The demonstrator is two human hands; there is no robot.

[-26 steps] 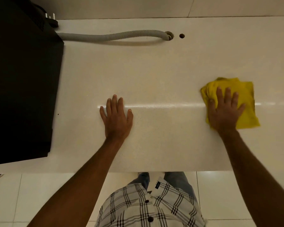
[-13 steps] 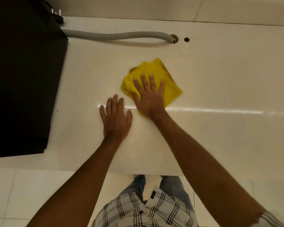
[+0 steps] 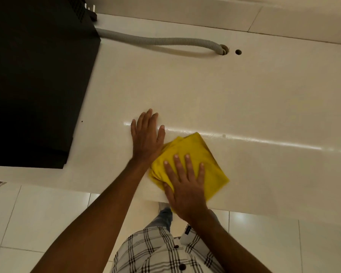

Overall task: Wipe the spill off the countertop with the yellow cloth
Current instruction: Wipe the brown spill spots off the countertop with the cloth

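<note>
Now the right hand (image 3: 186, 191) pressed flat, fingers spread, on the yellow cloth (image 3: 209, 164), a diamond pointing toward twelve o'clock; left hand (image 3: 147, 137) lay open on the countertop (image 3: 244, 99).

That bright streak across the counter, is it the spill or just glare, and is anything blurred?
Head view: the streak looks like lamp glare on the glossy countertop; no spill is discernible. The yellow cloth smears at its lower right edge under the right hand; the left hand is sharp.
</note>
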